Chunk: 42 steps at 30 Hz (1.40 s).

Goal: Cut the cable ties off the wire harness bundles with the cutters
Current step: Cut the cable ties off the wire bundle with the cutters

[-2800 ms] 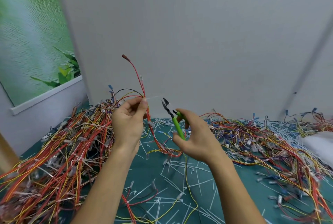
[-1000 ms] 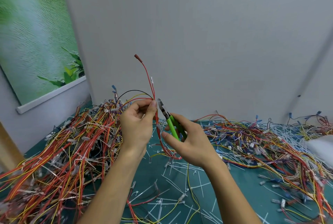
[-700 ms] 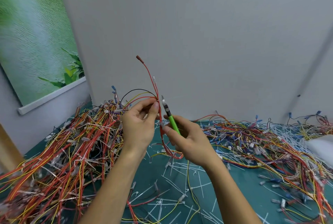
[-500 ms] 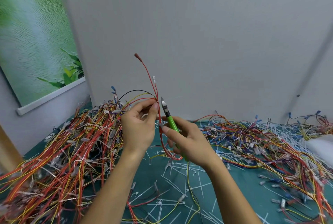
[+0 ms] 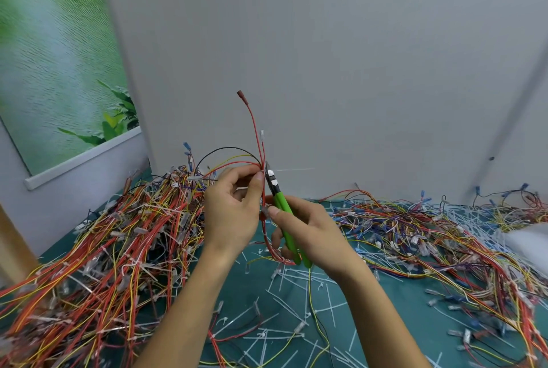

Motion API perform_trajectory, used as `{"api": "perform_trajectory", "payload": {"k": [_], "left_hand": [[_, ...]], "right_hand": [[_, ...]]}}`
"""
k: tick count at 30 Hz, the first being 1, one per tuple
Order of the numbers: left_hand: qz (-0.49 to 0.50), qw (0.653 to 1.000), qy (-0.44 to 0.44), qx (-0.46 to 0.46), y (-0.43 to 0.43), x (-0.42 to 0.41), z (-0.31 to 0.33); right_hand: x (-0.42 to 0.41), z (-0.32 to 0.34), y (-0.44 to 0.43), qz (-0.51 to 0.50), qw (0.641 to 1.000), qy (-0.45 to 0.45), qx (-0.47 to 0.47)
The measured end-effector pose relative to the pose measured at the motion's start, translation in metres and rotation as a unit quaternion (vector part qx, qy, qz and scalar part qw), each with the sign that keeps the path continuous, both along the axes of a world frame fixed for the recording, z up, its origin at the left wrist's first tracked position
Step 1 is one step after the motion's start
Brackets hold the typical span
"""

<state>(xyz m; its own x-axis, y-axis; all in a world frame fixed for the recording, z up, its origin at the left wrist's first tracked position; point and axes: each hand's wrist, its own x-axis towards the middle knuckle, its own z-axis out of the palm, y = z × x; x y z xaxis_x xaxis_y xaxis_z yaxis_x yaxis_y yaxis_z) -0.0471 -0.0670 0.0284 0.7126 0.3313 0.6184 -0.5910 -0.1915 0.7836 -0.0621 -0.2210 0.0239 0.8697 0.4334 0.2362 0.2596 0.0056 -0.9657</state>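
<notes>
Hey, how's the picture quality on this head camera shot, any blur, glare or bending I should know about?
Head view: the light is soft and even, with no glare or hard shadows. The left hand, right hand and cutters at centre are sharp. The wire pile smears toward the lower left corner. The wide lens tilts the wall edge on the right.

Green-handled cutters (image 5: 279, 200) stand upright in the right hand (image 5: 308, 231), tips beside the left hand (image 5: 234, 213), which pinches a red wire harness (image 5: 257, 136); its clear cable tie (image 5: 293, 169) juts rightward.
</notes>
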Motion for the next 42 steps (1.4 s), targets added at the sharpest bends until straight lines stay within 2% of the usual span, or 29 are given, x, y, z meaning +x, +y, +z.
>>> {"api": "perform_trajectory", "payload": {"k": [12, 24, 33, 42], "left_hand": [[-0.013, 0.999, 0.017, -0.034, -0.004, -0.002, 0.001], [-0.008, 0.999, 0.020, -0.033, -0.005, -0.002, 0.001], [0.000, 1.000, 0.010, -0.019, -0.005, -0.002, 0.000], [0.036, 0.999, 0.003, 0.038, -0.005, -0.003, -0.002]], "right_hand": [[0.001, 0.001, -0.001, 0.046, 0.993, 0.078, 0.076], [0.007, -0.003, -0.009, -0.016, 1.000, -0.009, 0.007], [0.007, -0.004, -0.006, -0.014, 1.000, 0.000, 0.004], [0.003, 0.001, -0.007, -0.027, 0.998, -0.037, -0.044]]}}
